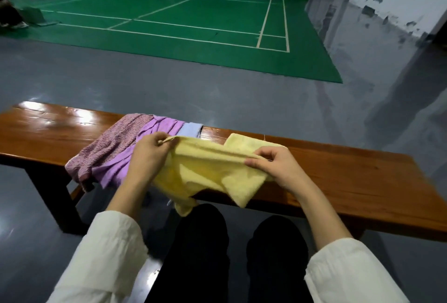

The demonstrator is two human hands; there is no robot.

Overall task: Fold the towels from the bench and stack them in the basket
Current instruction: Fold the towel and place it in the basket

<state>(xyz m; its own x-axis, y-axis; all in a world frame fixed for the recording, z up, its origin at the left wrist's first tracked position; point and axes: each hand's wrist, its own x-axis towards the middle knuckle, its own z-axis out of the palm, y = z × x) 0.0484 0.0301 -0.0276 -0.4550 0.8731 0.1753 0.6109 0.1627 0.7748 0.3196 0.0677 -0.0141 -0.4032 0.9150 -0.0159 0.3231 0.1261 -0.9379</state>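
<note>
The yellow towel [208, 169] is stretched between both hands over the near edge of the bench [362, 177]. Its upper hem runs taut from one set of fingers to the other. Below the fingers the cloth sags and hangs off the bench front toward the person's knees.

The left hand [148, 155] pinches one corner, its fingers [161, 138] curled together on the hem right beside a small hanging loop [170, 139]. The right hand [280, 167] holds the folded upper edge, thumb and fingers [252, 162] clamped on the cloth. Just beyond the right fingers, another flap of the same towel lies flat on the bench.

Three more towels lie overlapping beyond and to the left of the left fingers. A purple towel [159, 127] runs under the left hand. A speckled mauve towel [108, 143] lies farther left and drapes over the bench's near edge. A light blue towel [191, 129] sits just past the left fingertips.

White sleeves [106, 254] cover both forearms. Well beyond the fingers, the grey floor [217, 90] meets a green court mat [193, 24].
</note>
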